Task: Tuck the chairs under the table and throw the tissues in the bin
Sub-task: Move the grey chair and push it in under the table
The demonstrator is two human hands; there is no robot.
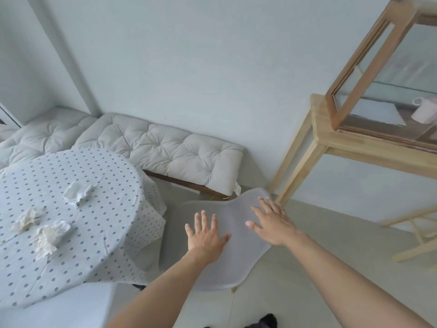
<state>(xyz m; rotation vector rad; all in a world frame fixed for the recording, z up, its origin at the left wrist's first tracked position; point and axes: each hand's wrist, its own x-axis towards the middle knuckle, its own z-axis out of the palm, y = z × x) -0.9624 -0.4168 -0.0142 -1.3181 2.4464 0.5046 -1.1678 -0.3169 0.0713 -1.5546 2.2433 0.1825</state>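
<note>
Both hands laid flat on a chair beside the table.
The left hand (205,235) and right hand (274,223) were spread, fingers apart, on the chair (236,254), nothing gripped. Three crumpled tissues (78,191) lay on the table (99,233), just beside the chair.

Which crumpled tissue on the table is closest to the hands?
The crumpled white tissue at the dotted tablecloth's near side sits closest to the left hand. The other two lie farther left and farther back.
</note>
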